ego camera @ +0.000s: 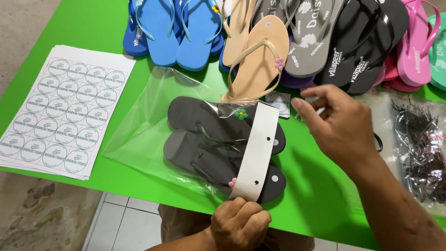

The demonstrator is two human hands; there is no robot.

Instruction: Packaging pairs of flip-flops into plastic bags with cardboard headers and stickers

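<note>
1. Clear plastic bag [139, 135]: laid flat on the green surface [316, 195], mouth toward the right. A pair of dark grey flip-flops [204, 139] is held in it, side by side; the heels stick out past the mouth.
2. White card strip [255, 153]: folded across the bag mouth and over both flip-flops; two small holes are seen in it. A green flower ornament [240, 113] sits at its upper end, and a pink one [232, 182] near its lower end.
3. Left hand [240, 222]: closed in a pinch on the lower end of the card strip, at the near edge of the surface.
4. Right hand [335, 122]: raised above the surface to the right of the bag, fingers loosely curled; a small white item is pinched at the fingertips, too hidden to identify.
5. Sticker sheets [62, 111]: a stack of white sheets of round labels, lying left of the bag.
6. Loose flip-flops [297, 37]: a row along the far edge, in blue, beige, grey, black and pink, unbagged.
7. Second clear bag [420, 139]: at far right, filled with thin dark fasteners.
</note>
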